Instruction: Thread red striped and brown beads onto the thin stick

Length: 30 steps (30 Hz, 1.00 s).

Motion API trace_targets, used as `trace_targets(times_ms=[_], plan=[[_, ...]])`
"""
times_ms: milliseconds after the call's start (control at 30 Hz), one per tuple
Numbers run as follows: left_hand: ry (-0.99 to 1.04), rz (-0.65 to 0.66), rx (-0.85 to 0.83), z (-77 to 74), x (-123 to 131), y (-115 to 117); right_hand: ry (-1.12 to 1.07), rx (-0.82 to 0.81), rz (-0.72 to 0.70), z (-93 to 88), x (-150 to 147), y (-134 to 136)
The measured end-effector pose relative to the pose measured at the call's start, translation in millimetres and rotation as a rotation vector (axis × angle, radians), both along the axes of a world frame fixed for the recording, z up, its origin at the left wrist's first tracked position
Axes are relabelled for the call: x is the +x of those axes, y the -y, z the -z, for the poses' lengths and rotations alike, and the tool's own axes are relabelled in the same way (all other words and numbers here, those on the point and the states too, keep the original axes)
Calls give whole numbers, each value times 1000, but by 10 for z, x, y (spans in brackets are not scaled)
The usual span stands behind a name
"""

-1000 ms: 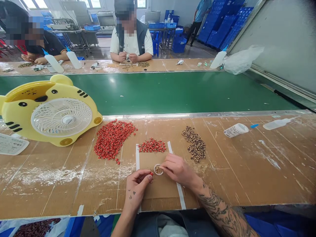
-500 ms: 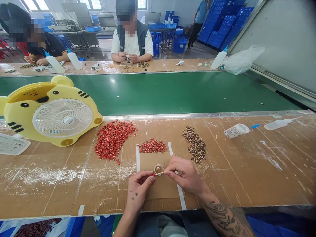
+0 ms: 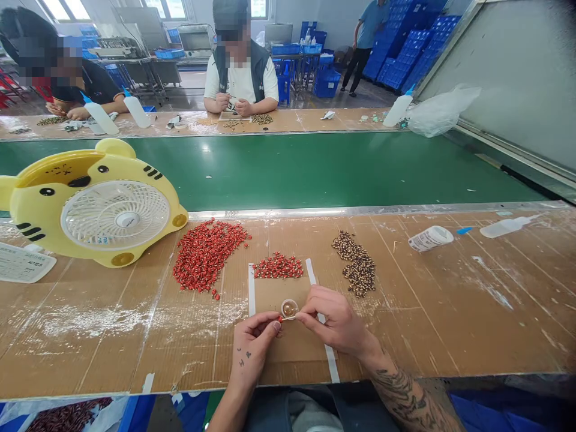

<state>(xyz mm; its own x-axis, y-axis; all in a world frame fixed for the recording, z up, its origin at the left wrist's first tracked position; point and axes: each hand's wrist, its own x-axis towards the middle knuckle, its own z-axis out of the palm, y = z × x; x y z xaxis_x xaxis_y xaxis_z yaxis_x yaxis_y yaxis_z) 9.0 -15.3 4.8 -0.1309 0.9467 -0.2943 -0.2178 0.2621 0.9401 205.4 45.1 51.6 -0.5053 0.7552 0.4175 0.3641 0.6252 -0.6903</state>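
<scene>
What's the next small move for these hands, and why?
Probably a light dab of the thin stick on the red piece: the left hand pinches that piece, and the right hand holds the stick with its tip seemingly at it, just in front of the small cup.

single head-worn view, directed forward and down across the bench [image 3: 432,324], left hand [image 3: 255,339] and right hand [image 3: 336,319] close

Red pieces [image 3: 207,257], pale stick [image 3: 289,318], yellow fan [image 3: 96,210] with black stripes [image 3: 153,172], green surface [image 3: 324,168]
</scene>
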Motion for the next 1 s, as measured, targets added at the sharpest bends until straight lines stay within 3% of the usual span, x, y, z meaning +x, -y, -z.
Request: trace_targets(times_ms=[333,600,767,900,1000], plan=[[2,-19,9,-14,0,-22,-8,-64,86,-8,91,-27],[11,-13,-4,59,-40,-16,250,-86,147,97,120,-119],[24,-22,-53,101,-82,-4,378,-112,345,63,636,-279],[12,-7,-40,105,-84,-20,632,-111,312,-1,1076,-357],[-3,-2,-44,128,-90,-21,678,-110,259,20,1186,-339]])
